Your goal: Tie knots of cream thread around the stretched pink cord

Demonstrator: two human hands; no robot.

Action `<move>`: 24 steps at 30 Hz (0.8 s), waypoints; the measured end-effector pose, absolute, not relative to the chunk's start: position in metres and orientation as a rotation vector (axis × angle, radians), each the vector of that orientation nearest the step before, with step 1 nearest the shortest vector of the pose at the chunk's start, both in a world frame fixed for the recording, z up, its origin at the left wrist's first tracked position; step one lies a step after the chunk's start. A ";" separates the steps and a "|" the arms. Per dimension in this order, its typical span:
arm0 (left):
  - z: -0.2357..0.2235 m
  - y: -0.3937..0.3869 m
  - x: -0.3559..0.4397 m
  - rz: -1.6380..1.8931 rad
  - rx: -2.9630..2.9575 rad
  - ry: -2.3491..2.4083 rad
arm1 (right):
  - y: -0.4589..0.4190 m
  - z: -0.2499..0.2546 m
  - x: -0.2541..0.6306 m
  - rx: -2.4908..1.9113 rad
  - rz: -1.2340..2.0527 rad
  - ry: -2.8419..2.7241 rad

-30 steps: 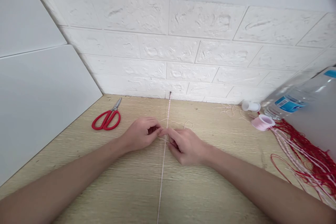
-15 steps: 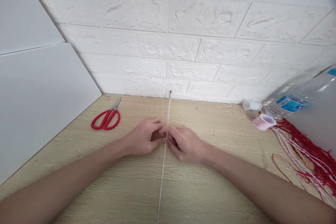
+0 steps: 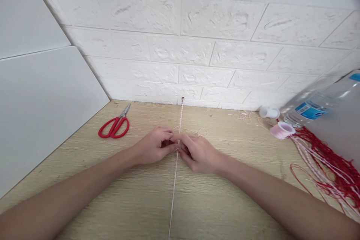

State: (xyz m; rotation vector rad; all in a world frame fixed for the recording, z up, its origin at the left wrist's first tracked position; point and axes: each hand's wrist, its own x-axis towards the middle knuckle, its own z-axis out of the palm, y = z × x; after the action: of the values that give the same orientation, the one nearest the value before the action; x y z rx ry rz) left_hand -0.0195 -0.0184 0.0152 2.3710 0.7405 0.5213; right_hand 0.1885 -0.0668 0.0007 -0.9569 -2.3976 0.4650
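Note:
A pale pink cord (image 3: 173,191) runs taut from the wall towards me, braided in its far stretch. Both hands meet over it in the middle of the table. My left hand (image 3: 156,145) is pinched on a thin cream thread, left of the cord. Touching the cord from the right, my right hand (image 3: 199,153) has its fingers closed on the same thread, with the index finger reaching across to the left fingertips. A loose end of the thread (image 3: 202,132) curls on the table behind the right hand. The fingers partly hide where thread and cord cross.
Red-handled scissors (image 3: 114,126) lie at the left. On the right are a pink thread spool (image 3: 282,130), a white spool (image 3: 269,112), a clear plastic bottle (image 3: 312,109) and a heap of red and pink cords (image 3: 334,168). A white brick-pattern wall (image 3: 197,52) closes the back.
My left fingers parted beside the cord, then came together again at it, with the thumb pressing near the thread crossing. My right hand has barely moved.

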 end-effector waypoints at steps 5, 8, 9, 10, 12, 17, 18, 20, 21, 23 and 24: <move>0.020 -0.019 -0.021 0.467 2.326 0.769 | -0.066 -0.001 0.188 -0.922 0.448 -2.385; 0.020 -0.018 -0.021 0.451 2.313 0.757 | -0.066 -0.002 0.188 -0.903 0.443 -2.380; 0.020 -0.017 -0.021 0.456 2.318 0.755 | -0.066 -0.003 0.188 -0.904 0.438 -2.382; 0.020 -0.017 -0.021 0.463 2.326 0.756 | -0.066 -0.003 0.188 -0.910 0.432 -2.384; 0.018 -0.016 -0.020 0.479 2.344 0.750 | -0.066 -0.002 0.188 -0.924 0.419 -2.387; 0.016 -0.017 -0.021 0.500 2.355 0.761 | -0.067 0.000 0.189 -0.940 0.444 -2.381; 0.016 -0.017 -0.021 0.507 2.351 0.784 | -0.067 0.000 0.189 -0.946 0.451 -2.376; 0.017 -0.018 -0.022 0.518 2.345 0.831 | -0.068 0.000 0.189 -0.958 0.458 -2.361; 0.017 -0.018 -0.022 0.522 2.348 0.850 | -0.068 0.001 0.189 -0.960 0.458 -2.351; 0.017 -0.017 -0.023 0.529 2.375 0.869 | -0.068 0.001 0.190 -0.964 0.450 -2.325; 0.016 -0.017 -0.024 0.533 2.393 0.868 | -0.067 0.000 0.191 -0.969 0.443 -2.309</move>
State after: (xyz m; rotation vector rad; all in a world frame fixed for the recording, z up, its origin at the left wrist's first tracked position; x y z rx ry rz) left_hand -0.0242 -0.0168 0.0164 2.3925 0.8680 0.5331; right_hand 0.1905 -0.0673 0.0004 -0.9685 -2.3089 0.4430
